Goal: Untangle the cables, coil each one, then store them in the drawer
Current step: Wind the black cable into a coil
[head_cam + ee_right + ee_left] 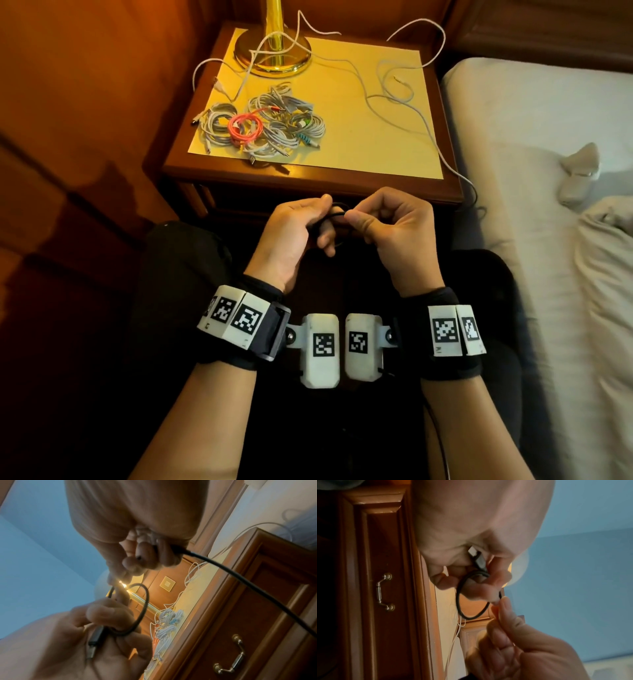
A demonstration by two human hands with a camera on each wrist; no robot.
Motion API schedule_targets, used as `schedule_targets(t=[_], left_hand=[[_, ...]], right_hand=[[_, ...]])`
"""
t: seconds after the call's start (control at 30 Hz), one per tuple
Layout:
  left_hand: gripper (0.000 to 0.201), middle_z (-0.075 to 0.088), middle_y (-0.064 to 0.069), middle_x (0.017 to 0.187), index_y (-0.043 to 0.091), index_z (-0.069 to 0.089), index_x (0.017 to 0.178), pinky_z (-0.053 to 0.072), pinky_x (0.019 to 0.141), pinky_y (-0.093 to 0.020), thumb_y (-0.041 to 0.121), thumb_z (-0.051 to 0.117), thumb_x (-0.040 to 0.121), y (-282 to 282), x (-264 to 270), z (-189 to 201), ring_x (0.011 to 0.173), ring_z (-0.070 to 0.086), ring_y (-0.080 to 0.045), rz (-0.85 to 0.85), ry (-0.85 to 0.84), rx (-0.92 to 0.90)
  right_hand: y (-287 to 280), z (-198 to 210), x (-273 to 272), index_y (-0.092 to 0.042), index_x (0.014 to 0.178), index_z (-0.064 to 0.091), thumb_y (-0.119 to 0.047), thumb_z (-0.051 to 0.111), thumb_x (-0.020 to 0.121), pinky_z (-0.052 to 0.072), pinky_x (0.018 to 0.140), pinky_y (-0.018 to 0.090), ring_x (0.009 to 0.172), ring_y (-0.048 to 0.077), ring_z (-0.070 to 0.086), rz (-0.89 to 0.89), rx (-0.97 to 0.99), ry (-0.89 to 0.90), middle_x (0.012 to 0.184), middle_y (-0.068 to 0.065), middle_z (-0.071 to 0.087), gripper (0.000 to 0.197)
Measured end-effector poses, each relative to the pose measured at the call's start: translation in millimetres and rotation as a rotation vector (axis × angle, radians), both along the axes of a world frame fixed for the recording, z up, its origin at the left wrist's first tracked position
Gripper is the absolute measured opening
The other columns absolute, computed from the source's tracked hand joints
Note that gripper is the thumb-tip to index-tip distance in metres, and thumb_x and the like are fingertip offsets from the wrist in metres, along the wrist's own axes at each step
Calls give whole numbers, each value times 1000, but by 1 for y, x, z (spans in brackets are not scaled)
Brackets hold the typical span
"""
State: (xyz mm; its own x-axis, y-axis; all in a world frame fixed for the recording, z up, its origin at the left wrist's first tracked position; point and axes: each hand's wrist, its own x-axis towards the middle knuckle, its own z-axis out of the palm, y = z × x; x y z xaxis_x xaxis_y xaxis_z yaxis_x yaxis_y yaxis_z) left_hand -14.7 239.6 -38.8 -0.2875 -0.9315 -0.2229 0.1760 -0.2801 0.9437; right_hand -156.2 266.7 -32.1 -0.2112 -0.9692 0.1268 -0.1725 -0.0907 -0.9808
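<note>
Between both hands [294, 233] [394, 229]: black cable [462, 609] looped, pinched.

On the nightstand [394, 164], the lamp base [273, 54] stands at the far left, the pile of coiled cables [263, 126] lies near left, and loose cables [394, 96] trail to the right. The bed [548, 171] lies right of it. Both hands hold a cable [337, 214] before its near edge, the left hand [294, 233] left of the right hand [394, 229].

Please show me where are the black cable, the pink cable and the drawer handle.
black cable [459, 601], left wrist view, left side of its loop
pink cable [245, 127], head view, its coil
drawer handle [382, 592], left wrist view, its middle bar
</note>
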Motion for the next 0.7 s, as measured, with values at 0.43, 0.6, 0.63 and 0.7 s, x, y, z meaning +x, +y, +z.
schedule_targets(t=[0.43,0.6,0.63,0.7], left_hand=[[42,30,2,43,6,48,61,36,49,-25,18,39,101,6,-4,6,44,30,-16,-105,93,99],[46,23,5,43,14,43,55,17,51,-26,23,38,100,2,4,7,40,22,-12,-52,279,207],[45,24,5,43,15,42,56,16,52,-26,23,39,100,0,8,8,39,22,-11,-17,332,232],[37,28,7,44,15,37,61,12,54,-25,23,42,97,-4,15,9,40,21,-8,57,434,243]], right_hand=[[0,-1,2,-6,70,59,-9,79,76,36,49,24,49,14,43,-40,32,24,54,8,52,22],[3,-3,2,-9,69,56,-11,73,83,33,45,16,42,5,40,-13,30,-85,51,5,48,22],[4,-4,0,-9,69,57,-13,73,83,33,44,16,42,5,40,-9,31,-130,51,5,48,22],[6,-9,-3,-10,68,57,-19,74,80,32,43,18,42,7,38,-13,47,-221,51,3,46,22]])
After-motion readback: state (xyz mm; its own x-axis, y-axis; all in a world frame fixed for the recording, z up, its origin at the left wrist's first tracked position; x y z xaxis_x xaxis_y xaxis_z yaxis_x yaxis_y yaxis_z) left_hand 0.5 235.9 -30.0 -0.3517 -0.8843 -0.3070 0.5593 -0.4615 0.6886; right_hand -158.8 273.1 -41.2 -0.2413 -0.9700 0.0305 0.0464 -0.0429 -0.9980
